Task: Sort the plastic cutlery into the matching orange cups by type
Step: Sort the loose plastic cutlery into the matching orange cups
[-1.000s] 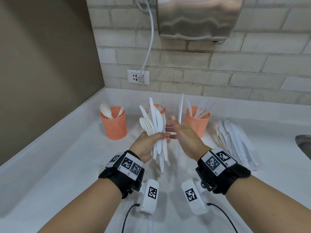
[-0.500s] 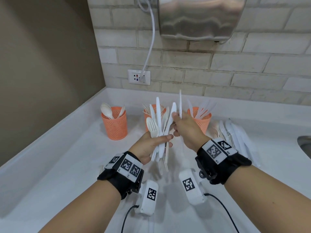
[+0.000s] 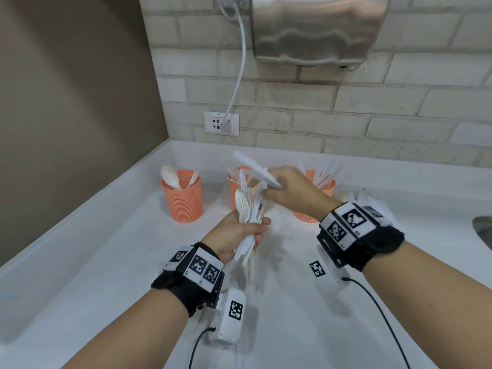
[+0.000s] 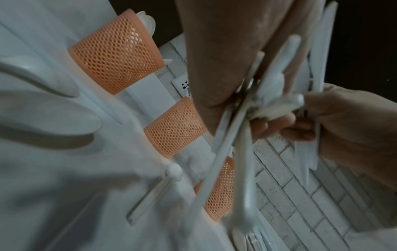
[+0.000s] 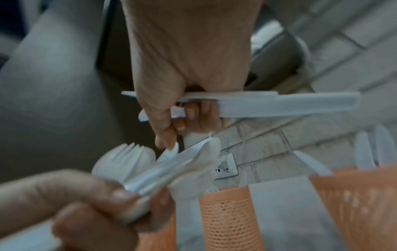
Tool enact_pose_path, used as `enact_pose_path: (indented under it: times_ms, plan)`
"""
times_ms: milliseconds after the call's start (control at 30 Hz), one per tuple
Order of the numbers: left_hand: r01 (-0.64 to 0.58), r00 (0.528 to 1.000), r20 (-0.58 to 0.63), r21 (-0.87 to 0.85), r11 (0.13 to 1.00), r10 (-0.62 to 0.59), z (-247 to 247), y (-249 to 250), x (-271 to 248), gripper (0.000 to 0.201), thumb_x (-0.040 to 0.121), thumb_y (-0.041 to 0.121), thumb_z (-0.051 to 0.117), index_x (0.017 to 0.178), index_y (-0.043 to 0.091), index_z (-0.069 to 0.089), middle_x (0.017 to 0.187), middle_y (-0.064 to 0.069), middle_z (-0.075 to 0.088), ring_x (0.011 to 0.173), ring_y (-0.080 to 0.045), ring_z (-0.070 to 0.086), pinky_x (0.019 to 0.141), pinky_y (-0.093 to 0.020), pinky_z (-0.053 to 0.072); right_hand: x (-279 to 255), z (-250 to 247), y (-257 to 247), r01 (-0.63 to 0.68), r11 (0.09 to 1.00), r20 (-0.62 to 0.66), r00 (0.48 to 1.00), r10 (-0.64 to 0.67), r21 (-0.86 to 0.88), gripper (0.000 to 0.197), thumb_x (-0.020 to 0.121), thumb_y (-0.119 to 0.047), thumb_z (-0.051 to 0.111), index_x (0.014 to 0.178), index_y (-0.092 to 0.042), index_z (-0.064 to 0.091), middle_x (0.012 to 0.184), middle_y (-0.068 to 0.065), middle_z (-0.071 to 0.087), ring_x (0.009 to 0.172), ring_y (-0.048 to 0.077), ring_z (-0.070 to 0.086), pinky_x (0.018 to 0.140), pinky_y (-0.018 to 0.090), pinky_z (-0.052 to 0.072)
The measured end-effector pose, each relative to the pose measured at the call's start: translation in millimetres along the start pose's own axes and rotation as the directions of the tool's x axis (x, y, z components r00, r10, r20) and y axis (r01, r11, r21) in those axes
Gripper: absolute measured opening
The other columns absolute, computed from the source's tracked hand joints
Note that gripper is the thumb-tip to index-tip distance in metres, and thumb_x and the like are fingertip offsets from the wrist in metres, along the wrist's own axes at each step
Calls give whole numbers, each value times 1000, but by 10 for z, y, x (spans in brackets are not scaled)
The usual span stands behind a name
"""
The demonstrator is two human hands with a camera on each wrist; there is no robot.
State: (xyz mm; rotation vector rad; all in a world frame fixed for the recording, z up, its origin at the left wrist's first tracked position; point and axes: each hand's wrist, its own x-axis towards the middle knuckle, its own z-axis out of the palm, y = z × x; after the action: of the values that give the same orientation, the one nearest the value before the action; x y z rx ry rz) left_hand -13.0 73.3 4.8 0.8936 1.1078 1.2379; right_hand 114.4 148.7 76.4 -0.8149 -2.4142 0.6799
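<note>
My left hand [image 3: 239, 233] grips a bundle of white plastic cutlery [image 3: 249, 214], forks and knives mixed, held upright above the counter. My right hand [image 3: 282, 191] holds white plastic knives [image 3: 255, 169] across its palm, pointing up and left, while its thumb and fingertips touch the top of the bundle [image 5: 193, 159]. Three orange mesh cups stand in a row behind: the left cup [image 3: 183, 198] holds spoons, the middle cup [image 3: 235, 187] holds forks, and the right cup [image 3: 323, 186], partly hidden by my right hand, holds knives.
A pile of white cutlery [image 3: 364, 198] lies on the white counter [image 3: 106, 262] right of the cups, mostly behind my right wrist. A sink edge [image 3: 483, 230] shows at far right. A wall socket [image 3: 221, 123] and a steel hand dryer [image 3: 314, 27] are above.
My right hand has turned its knives from upright to slanting left and has reached over the top of the bundle. The left hand has tilted the bundle slightly and held its place.
</note>
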Motion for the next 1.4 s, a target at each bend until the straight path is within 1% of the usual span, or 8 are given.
enact_pose_path:
  times_ms: [167,533,667,767,933,1167,1267,1400]
  plan:
    - [8,997,70,35,999,-10,-43,-17,-9,26,88,4,60,111,9,51,74,-2,50,46,-6,48,47,-19,43,9,11,5,47,923,155,988,14,-381,23,82,-16,65,105,-18,68,66,-18,41,72,12,46,55,21,29]
    - [11,999,33,-173,985,-5,-85,-13,-5,30,94,22,49,121,10,52,92,-7,56,44,-5,47,47,-17,43,10,-65,53,138,865,210,977,-39,-482,27,87,-24,63,112,-15,61,116,2,48,85,16,48,63,26,30]
    - [-20,999,29,-173,985,25,-138,19,3,30,90,10,56,119,4,52,107,-20,47,45,-7,49,49,-18,43,-14,-52,128,139,870,230,973,-30,-473,28,90,-23,57,117,-16,55,118,1,50,105,20,53,70,26,31]
    - [-80,997,7,-103,991,81,-126,13,0,34,81,10,63,113,5,55,85,-17,51,47,-8,49,48,-19,44,-30,-17,142,245,768,261,960,-105,-591,29,90,-31,56,115,-17,54,117,0,52,109,20,51,70,30,37]
    - [-106,992,-80,-169,980,94,-129,5,20,34,73,-7,60,104,8,57,71,-5,55,44,-7,50,45,-18,44,-89,42,245,385,666,242,922,-301,-639,19,87,-24,62,100,-11,60,89,1,60,90,25,55,60,28,31]
    - [-101,982,-171,-143,985,76,-184,-8,82,6,90,10,55,96,11,57,72,1,61,52,-7,54,51,-20,47,-196,77,324,-128,981,-5,992,128,-144,16,99,-22,40,85,-19,48,66,-7,36,63,19,43,51,21,31]
    - [-109,986,-135,-107,988,94,-54,15,97,16,89,7,57,105,9,58,72,4,67,53,-6,55,51,-19,48,-192,228,175,-207,894,-57,967,249,397,20,96,-28,48,76,-28,47,52,-13,41,41,3,38,36,14,28]
    - [-147,984,-102,-12,989,145,71,25,112,26,88,1,58,113,7,60,73,2,63,57,-7,54,53,-18,46,-168,360,105,-282,757,-9,934,356,589,19,85,-18,65,69,-12,56,40,-8,51,30,2,43,35,16,26]
